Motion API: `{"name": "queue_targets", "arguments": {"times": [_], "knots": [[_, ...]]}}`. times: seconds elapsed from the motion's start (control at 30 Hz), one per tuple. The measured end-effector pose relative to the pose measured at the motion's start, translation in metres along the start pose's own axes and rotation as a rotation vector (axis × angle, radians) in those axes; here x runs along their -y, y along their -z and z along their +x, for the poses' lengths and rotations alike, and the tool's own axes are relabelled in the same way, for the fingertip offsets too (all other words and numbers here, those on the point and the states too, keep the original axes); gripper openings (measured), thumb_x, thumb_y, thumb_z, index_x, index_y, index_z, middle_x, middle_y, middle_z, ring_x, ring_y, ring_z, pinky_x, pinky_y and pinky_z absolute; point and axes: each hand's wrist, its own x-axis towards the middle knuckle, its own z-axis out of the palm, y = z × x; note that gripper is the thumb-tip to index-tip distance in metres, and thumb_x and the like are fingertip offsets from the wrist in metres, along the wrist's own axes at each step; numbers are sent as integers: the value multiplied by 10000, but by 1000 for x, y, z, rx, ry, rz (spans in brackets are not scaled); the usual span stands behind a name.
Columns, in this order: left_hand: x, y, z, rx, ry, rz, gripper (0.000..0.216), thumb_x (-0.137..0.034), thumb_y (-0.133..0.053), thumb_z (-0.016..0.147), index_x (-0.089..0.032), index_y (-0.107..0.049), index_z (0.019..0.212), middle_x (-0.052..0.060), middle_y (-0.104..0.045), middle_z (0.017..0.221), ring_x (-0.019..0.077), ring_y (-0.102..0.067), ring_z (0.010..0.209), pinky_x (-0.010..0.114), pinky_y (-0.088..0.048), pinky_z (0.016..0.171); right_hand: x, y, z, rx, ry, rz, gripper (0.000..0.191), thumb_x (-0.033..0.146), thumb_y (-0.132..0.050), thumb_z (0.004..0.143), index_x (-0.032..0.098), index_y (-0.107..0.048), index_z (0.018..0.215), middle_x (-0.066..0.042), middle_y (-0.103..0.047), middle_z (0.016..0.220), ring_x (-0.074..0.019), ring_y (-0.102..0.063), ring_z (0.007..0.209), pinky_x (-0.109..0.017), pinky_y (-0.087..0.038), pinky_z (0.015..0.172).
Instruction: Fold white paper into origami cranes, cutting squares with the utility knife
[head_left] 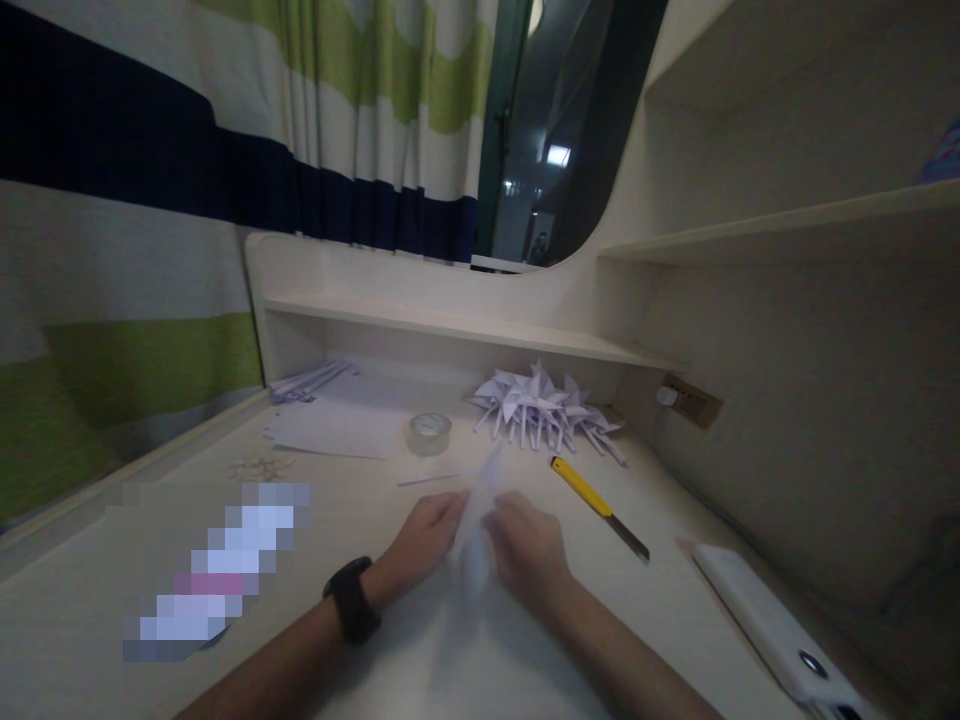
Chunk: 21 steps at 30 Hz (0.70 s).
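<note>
Between my two hands stands a white sheet of paper, blurred by motion and tilted up on edge over the desk. My left hand, with a dark watch on its wrist, grips the paper's left side, thumb on top. On the other side my right hand has its fingers curled against the same paper; some fingertips are hidden behind it. A thin paper strip lies just beyond my left hand. To the right rests a yellow utility knife with its blade extended.
Folded paper pinwheels are heaped at the back, beside a roll of clear tape. A stack of white paper and rolled paper sticks lie back left. Small pale pieces sit nearby. A white case-like object lies at right.
</note>
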Motion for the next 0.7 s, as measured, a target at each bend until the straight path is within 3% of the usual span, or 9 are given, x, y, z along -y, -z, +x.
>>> {"name": "queue_targets", "arguments": {"times": [0.2,0.43,0.7], "knots": [[0,-2,-1,-42,-51,32,456,-497,-395,923,-158,-529,648,4,-502,625,155,-457,600,253,-379,578,1,-3,-1,-29,21,-13,192,166,-427,894,172,-614,850,-77,-641,794,-153,-596,668,-224,-458,555],[-2,5,-4,-20,-187,133,282,-398,-413,929,-174,-559,838,46,-593,831,203,-533,785,291,-421,738,-4,-6,-3,-41,-24,-6,171,166,-427,903,160,-598,917,-84,-631,815,-159,-583,684,-230,-460,564],[-7,1,-2,-67,-105,205,203,-317,-421,877,-191,-523,755,9,-577,751,187,-524,714,269,-401,656,-4,-9,-6,8,-71,30,189,169,-410,896,172,-598,872,-73,-615,804,-162,-573,706,-230,-464,582]]}}
